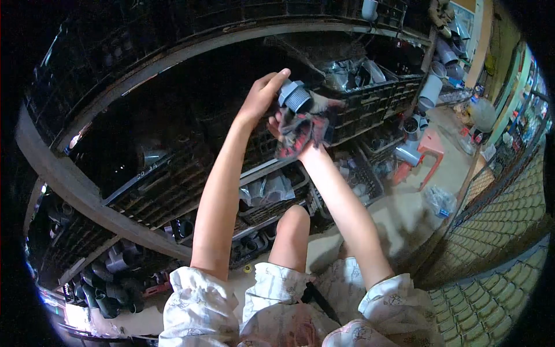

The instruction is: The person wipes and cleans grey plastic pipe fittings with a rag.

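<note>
Between the fingers of my left hand [259, 101] is a grey plastic threaded pipe fitting [295, 96], with its threaded end toward the right. My right hand [311, 148] is closed around a crumpled dark cloth with red patches [300, 128]. The cloth lies against or just below the fitting and hides most of the right fingers. Both hands are raised in front of the shelves, close together.
Black plastic crates [370, 104] with bagged parts line the shelf. Lower crates hold more bags and fittings. A red plastic stool [429, 151] with a grey pipe piece [408, 155] stands right. Wire mesh [497, 214] runs along the right. Dark pipe elbows [110, 292] lie lower left.
</note>
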Demonstrator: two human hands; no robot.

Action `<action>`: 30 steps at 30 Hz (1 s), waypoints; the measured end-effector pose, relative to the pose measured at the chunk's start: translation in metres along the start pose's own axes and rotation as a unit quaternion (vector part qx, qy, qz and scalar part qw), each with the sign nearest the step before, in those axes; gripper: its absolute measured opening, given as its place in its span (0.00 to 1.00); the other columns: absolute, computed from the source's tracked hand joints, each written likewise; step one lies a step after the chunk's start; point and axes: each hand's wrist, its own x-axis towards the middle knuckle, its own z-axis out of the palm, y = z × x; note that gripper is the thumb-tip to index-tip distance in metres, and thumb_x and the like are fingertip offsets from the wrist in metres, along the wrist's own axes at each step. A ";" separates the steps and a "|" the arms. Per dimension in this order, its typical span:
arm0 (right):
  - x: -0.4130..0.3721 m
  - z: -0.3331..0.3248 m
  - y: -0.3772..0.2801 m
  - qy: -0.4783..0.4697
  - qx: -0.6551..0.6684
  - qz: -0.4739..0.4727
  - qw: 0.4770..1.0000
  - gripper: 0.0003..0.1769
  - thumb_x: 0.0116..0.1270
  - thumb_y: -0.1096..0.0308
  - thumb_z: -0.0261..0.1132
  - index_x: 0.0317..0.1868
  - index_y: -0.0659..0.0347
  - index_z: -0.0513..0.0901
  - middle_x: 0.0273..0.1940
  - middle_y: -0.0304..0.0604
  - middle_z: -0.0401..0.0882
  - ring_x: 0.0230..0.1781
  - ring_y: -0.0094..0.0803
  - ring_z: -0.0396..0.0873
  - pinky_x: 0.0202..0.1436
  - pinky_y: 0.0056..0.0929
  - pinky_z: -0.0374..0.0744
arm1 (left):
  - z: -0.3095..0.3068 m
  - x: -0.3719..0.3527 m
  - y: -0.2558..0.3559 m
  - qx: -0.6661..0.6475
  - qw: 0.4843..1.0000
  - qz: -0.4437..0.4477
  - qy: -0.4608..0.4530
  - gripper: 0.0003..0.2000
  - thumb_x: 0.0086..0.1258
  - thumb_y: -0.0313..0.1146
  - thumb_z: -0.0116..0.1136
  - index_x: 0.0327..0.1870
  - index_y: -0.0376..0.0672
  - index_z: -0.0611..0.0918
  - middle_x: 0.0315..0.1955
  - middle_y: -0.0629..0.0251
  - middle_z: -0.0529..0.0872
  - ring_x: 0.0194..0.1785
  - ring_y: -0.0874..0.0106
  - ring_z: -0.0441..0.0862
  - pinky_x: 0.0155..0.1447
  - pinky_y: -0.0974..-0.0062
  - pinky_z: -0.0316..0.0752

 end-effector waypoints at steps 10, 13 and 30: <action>-0.026 0.007 -0.021 -0.077 -0.003 -0.046 0.996 0.23 0.64 0.52 0.42 0.41 0.63 0.74 0.35 0.44 0.76 0.35 0.36 0.75 0.45 0.34 0.73 | -0.001 0.002 0.003 0.056 0.992 0.015 -0.113 0.21 0.53 0.49 0.60 0.36 0.39 0.74 0.24 0.64 0.78 0.30 0.78 0.73 0.38 0.83 0.67; -0.016 -0.006 -0.021 -0.030 -0.026 -0.120 0.992 0.23 0.65 0.51 0.41 0.39 0.63 0.74 0.31 0.43 0.76 0.32 0.33 0.75 0.40 0.33 0.74 | 0.002 0.005 -0.001 0.139 0.980 0.042 -0.134 0.23 0.49 0.50 0.63 0.36 0.39 0.74 0.24 0.60 0.79 0.30 0.76 0.77 0.38 0.79 0.70; -0.254 -0.218 -0.047 -0.145 0.096 -0.265 0.948 0.27 0.57 0.50 0.53 0.56 0.52 0.66 0.58 0.48 0.63 0.53 0.40 0.68 0.53 0.44 0.68 | 0.072 -0.101 -0.133 0.277 0.889 -0.080 -0.356 0.23 0.48 0.50 0.61 0.39 0.42 0.73 0.21 0.59 0.79 0.27 0.68 0.77 0.33 0.69 0.69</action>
